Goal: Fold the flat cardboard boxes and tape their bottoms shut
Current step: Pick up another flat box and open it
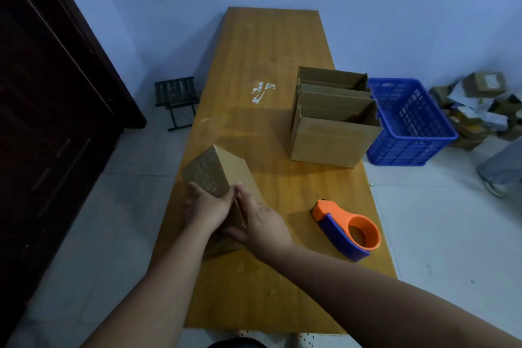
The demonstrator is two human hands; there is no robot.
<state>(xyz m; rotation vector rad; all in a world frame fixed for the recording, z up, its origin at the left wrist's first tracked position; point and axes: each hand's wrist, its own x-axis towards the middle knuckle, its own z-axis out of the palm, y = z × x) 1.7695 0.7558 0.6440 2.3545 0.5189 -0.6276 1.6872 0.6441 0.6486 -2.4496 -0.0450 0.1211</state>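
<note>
Holding the taped box [226,162] between both hands: left hand [207,205] grips, right hand [261,222] presses flat.

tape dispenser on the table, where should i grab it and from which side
Grip the tape dispenser by its orange ring, fingers through the hole, coming from above on the near right side. The ring lies open upward at that end; the cutter end points away to the far left.

Brown cardboard boxes [333,121] sit on a honey-yellow table [271,45]. The tape dispenser [348,229] is orange and blue. The slotted basket [409,121] looks blue.
</note>
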